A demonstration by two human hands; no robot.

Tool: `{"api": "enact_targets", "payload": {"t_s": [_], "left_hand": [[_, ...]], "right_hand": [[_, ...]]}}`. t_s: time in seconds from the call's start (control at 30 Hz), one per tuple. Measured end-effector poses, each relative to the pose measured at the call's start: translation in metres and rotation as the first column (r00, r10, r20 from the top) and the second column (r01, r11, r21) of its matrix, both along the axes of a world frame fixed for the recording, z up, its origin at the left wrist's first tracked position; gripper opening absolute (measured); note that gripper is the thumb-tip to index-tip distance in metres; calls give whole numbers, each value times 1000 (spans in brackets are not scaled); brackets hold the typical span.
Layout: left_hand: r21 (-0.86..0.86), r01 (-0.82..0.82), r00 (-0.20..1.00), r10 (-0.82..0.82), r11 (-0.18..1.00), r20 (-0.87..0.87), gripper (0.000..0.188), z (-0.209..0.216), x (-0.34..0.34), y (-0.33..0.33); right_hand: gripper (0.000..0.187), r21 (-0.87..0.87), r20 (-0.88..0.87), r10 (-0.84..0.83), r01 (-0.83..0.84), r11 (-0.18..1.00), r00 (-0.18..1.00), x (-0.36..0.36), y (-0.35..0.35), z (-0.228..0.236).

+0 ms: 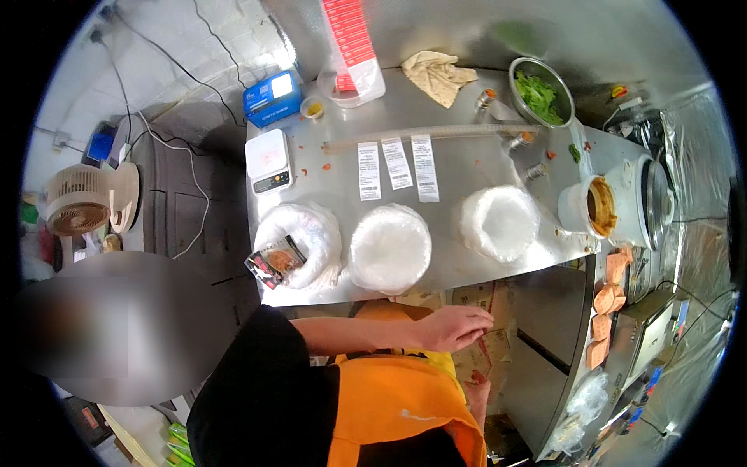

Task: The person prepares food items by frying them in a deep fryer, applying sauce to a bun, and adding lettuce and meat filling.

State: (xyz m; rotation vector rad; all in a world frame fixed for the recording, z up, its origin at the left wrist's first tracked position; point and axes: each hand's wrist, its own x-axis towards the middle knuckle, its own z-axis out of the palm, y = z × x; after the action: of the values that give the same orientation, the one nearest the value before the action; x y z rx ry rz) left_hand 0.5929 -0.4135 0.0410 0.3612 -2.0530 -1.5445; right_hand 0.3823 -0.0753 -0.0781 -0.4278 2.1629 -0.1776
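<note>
My left hand (pixel 454 328) hangs in front of the apron, past the table's near edge, its fingers loosely bent and apart with nothing seen in them. Lower down, my right hand (pixel 477 385) shows only in part beside the orange apron (pixel 412 397); what its fingers do is hidden. Nearest to the hands on the metal table stand a round bowl wrapped in clear plastic (pixel 390 249) and a second plastic-wrapped bowl (pixel 500 223) to its right. At the left, a dark printed food packet (pixel 278 261) lies on a bundle of plastic bags (pixel 311 226).
Three paper slips (pixel 396 165) lie mid-table below a long strip. Behind are a white scale (pixel 268 161), a blue box (pixel 272 99), a cloth (pixel 438 77) and a bowl of greens (pixel 541 92). A sauce-stained tub (pixel 589 206) stands right. A fan (pixel 82 198) is left.
</note>
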Motion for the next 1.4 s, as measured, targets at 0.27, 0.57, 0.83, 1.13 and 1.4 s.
{"api": "enact_targets", "payload": {"t_s": [0.27, 0.57, 0.83, 1.13, 1.4], "left_hand": [[-93, 244, 968, -238, 965, 78, 25, -3, -123, 104], [339, 234, 855, -359, 911, 375, 21, -28, -203, 198], [278, 430, 790, -507, 859, 346, 21, -30, -363, 255], [-89, 826, 563, -811, 557, 156, 18, 17, -607, 500], [177, 728, 481, -678, 662, 556, 42, -133, -746, 662]], "right_hand": [[45, -193, 135, -410, 430, 882, 902, -25, 235, -99], [53, -360, -30, -559, 513, 780, 829, -120, 277, -26], [40, -594, -364, -722, 451, 667, 588, -297, 332, 57], [26, -437, -628, -777, 810, 391, 36, -504, 546, 56], [44, -420, -427, -755, 631, 652, 497, -547, 529, 45]]}}
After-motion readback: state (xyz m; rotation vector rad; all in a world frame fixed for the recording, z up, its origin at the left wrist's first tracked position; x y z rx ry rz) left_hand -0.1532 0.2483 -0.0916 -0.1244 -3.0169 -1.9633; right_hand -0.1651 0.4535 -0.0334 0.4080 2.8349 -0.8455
